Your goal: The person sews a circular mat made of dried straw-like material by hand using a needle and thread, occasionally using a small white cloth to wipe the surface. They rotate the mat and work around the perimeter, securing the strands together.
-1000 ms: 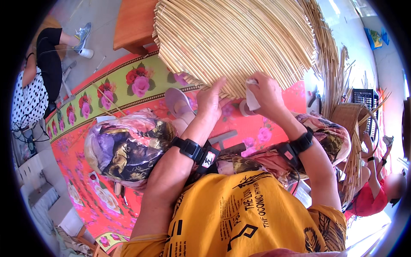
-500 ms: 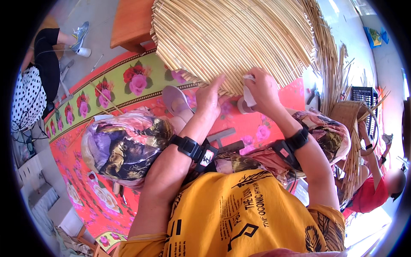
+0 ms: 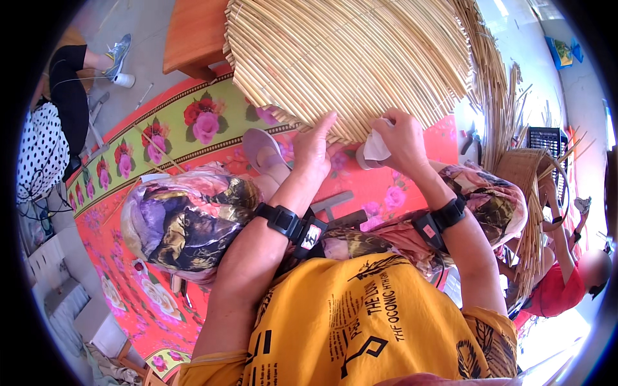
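Observation:
A wide panel of pale plant stalks, laid side by side and stitched together with a rounded, stepped edge, spans the upper middle. My left hand grips its near edge, thumb on top and fingers hidden underneath. My right hand pinches a crumpled white piece of cloth or tissue just off that edge. Both wrists wear black straps. Below the hands, a grey hammer-like tool lies on the red floral mat between my knees.
An orange wooden bench stands at the far left of the panel. Loose stalks are heaped on the right, near a woven basket and black crate. One person in red sits at right; another's leg shows at left, beside a thread spool.
My right hand has drawn back slightly to the right and toward me, so the white piece now hangs off the panel's edge. My left hand keeps its place.

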Tool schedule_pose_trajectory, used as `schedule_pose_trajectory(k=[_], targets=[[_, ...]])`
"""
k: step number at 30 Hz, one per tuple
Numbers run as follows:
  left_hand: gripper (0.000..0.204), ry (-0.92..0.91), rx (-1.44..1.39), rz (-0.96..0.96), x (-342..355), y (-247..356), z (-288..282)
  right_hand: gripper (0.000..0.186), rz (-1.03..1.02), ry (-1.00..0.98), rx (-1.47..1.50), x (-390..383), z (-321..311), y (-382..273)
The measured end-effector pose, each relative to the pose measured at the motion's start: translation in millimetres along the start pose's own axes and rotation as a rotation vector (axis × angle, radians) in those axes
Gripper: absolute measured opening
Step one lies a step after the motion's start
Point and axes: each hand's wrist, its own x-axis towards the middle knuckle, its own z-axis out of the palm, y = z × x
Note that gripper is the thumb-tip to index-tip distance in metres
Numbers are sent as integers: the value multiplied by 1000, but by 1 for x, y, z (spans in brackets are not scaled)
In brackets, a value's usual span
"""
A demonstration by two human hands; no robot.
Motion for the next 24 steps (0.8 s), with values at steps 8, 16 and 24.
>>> schedule_pose_trajectory(k=[8,16,24], targets=[[36,21,-29,1,-5,0,3,34,-124,-42,-121,8,-2,3],[37,30,-22,2,-1,-2,2,33,61,-60,-25,9,-5,-8],[37,27,-29,0,-3,-2,3,31,1,-59,-60,10,-4,-4]])
